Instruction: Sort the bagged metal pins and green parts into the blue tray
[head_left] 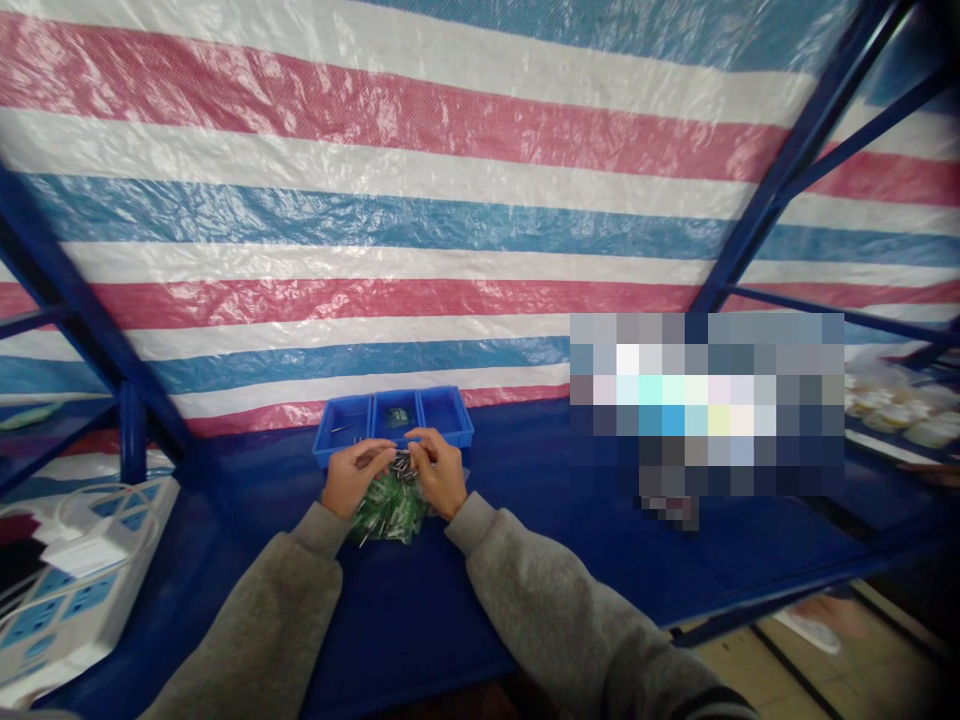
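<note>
My left hand (355, 474) and my right hand (439, 472) are close together, both with fingertips pinched. Between them runs a thin, pale, rod-like piece (403, 451), too small to name exactly. Just below the hands lies a pile of green and clear small packets (394, 508), with dark metal pins (405, 464) at its top. Right behind the hands stand three joined blue bins (324, 440). A thin metal piece (341, 429) lies in the left bin, and small green pieces (396, 415) lie in the middle one.
The blue table (420, 630) reaches to both sides. White power strips (112, 590) with a charger and cables are on the left. A pixelated block (705, 400) hides the right side. Blue metal posts (795, 170) frame a striped plastic sheet (420, 220) behind.
</note>
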